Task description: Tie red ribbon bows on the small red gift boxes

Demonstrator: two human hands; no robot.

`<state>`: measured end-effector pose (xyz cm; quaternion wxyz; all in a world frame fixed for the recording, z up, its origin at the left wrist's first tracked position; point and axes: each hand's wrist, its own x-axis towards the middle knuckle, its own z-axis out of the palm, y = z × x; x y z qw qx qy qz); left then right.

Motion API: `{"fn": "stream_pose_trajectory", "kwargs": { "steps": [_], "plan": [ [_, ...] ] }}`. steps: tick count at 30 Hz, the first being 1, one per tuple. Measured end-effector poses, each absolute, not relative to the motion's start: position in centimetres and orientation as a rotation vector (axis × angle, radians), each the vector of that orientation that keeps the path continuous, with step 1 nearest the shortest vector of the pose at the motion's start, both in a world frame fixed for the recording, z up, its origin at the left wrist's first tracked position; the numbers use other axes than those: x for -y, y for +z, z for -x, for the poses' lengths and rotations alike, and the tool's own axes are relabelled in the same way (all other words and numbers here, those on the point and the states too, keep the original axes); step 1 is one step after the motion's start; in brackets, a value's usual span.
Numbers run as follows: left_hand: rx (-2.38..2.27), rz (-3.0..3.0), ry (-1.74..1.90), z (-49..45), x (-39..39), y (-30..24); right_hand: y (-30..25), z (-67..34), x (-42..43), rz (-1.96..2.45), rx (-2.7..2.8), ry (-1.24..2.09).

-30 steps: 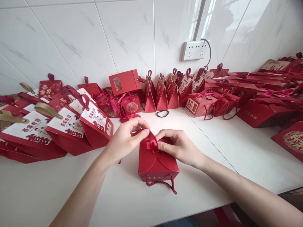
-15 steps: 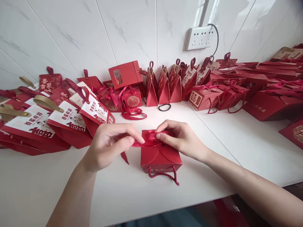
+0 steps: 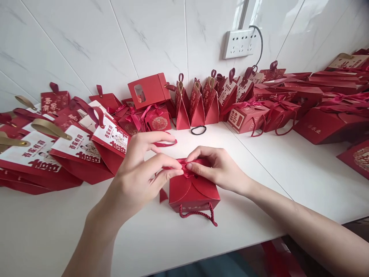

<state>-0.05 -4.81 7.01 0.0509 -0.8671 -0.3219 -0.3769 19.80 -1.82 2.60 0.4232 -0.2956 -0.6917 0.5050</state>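
Note:
A small red gift box (image 3: 194, 194) with a twisted cord handle (image 3: 198, 214) stands on the white tabletop in front of me. A red ribbon (image 3: 188, 173) lies gathered over its top flaps. From the right, my right hand (image 3: 217, 169) pinches the ribbon at the middle of the lid between thumb and index finger. My left hand (image 3: 147, 169) comes in from the left, thumb and index finger pinching the ribbon beside the same spot, its other fingers raised. One ribbon tail (image 3: 163, 195) hangs at the box's left side. The fingers partly cover the ribbon's shape.
Red paper bags (image 3: 77, 146) with loop handles crowd the left. Several upright triangular boxes (image 3: 196, 105) line the tiled wall, with a black hair tie (image 3: 198, 130) before them. More red boxes (image 3: 319, 121) fill the right, and a power strip (image 3: 240, 43) hangs above.
My left hand has moved right and closer to the lid's middle, bringing its fingertips near my right ones. My right hand keeps its pinch. The view has shifted slightly.

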Motion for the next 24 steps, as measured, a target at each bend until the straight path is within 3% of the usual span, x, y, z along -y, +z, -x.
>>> {"fn": "stream_pose_trajectory", "kwargs": {
  "steps": [6,17,24],
  "plan": [
    [0.940,2.770,-1.283,-1.5,4.1,6.5,2.5,-19.8,1.7,0.669,1.802,1.281],
    [1.938,2.903,-1.431,-0.9,1.8,4.8,1.6,-19.7,1.6,0.559,1.775,1.281],
    [1.781,2.939,-1.462,-1.0,2.2,3.9,1.3,-19.3,1.9,0.679,1.656,1.221]
  ]
}}
